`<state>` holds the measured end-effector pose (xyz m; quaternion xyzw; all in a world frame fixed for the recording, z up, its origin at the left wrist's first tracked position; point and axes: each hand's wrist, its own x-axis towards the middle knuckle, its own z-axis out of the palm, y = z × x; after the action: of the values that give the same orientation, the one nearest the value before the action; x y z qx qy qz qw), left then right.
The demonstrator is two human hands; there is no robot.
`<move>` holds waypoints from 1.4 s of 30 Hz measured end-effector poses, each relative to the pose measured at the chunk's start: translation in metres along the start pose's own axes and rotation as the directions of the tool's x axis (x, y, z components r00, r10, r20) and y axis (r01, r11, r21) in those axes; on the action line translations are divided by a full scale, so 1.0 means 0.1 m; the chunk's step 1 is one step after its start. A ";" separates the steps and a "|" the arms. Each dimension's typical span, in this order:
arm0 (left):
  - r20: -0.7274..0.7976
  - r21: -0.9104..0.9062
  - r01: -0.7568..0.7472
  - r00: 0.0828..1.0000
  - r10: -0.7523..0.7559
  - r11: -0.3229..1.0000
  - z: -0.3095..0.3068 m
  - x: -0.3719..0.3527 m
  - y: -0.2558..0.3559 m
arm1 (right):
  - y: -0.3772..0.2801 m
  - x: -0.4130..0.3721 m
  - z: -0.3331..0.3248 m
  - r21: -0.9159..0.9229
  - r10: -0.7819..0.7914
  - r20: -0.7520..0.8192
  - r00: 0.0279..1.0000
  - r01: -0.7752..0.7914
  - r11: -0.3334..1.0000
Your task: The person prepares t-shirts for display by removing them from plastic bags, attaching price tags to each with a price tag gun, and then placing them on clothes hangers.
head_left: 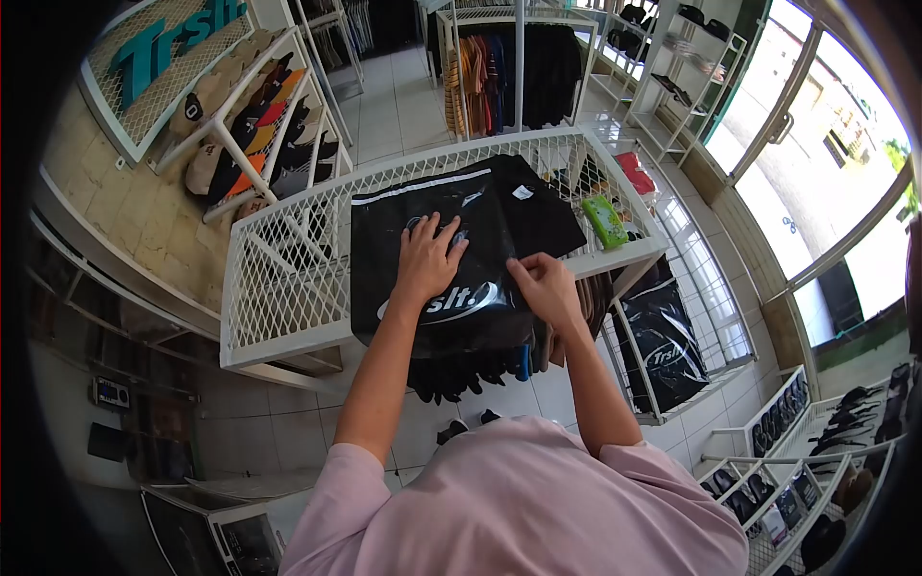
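A glossy black plastic shopping bag (384, 250) with a white printed logo lies flat on a white mesh-topped table (279, 298). My left hand (429, 257) rests on the middle of the bag, fingers spread. At the bag's right edge, my right hand (545, 288) is closed in a pinch on the plastic. Partly under the bag, on its right, lies a folded black garment (543, 216) with a small white label. Whether anything is inside the bag cannot be seen.
A green packet (604, 222) lies near the table's right end. Below, to the right, another black printed bag (663, 346) sits in a white rack. Caps (254, 134) fill a shelf on the left. Clothes (485, 82) hang behind the table. A glass door (797, 125) stands at the right.
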<state>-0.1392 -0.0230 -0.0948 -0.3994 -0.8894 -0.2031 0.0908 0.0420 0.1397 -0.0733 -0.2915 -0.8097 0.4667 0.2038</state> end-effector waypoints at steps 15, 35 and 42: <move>-0.403 0.063 0.610 0.740 -0.539 0.790 -0.67 -1.32 -0.46 | -0.09 0.39 0.18 -0.180 -0.188 -0.061 0.980 0.175 0.968; -0.575 0.023 0.631 0.643 -0.506 0.776 -0.35 -1.30 -0.17 | 0.10 0.15 0.19 -0.269 -0.442 -0.088 0.893 0.406 0.873; -0.616 -0.017 0.643 0.596 -0.515 0.765 -0.35 -1.33 -0.03 | 0.16 0.07 0.25 -0.280 -0.498 -0.097 0.862 0.457 0.844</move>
<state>-0.0530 -0.1300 -0.1073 0.0079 -0.9126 -0.2406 0.3306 0.0264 0.1344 -0.0990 -0.1410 -0.8887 0.2704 0.3424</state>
